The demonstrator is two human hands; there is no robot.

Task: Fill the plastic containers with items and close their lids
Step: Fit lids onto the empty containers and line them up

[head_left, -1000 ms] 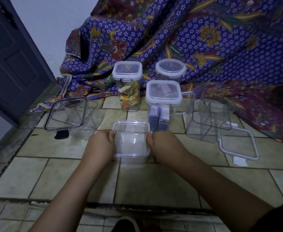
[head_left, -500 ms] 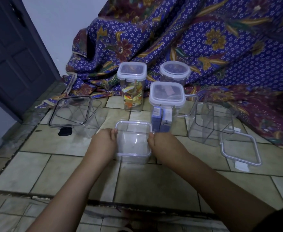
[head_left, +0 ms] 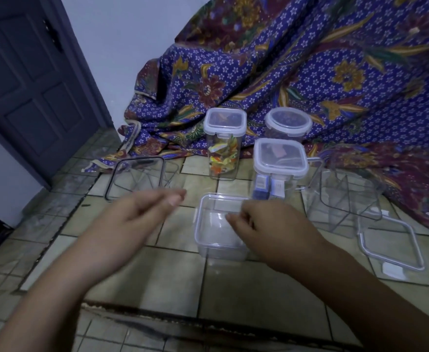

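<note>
Small container [head_left: 221, 229] sits front & center on the floor [head_left: 233, 288]. Right behind it, slightly right: lidded one w/ boxes inside [head_left: 279, 171]. Back row: tall container w/ wrappers [head_left: 224, 146] on the left, round one [head_left: 288, 124] on the right. Far left an open container [head_left: 142, 179], right side another open one [head_left: 345, 199], loose lid [head_left: 391, 245] just in front of that.
</note>
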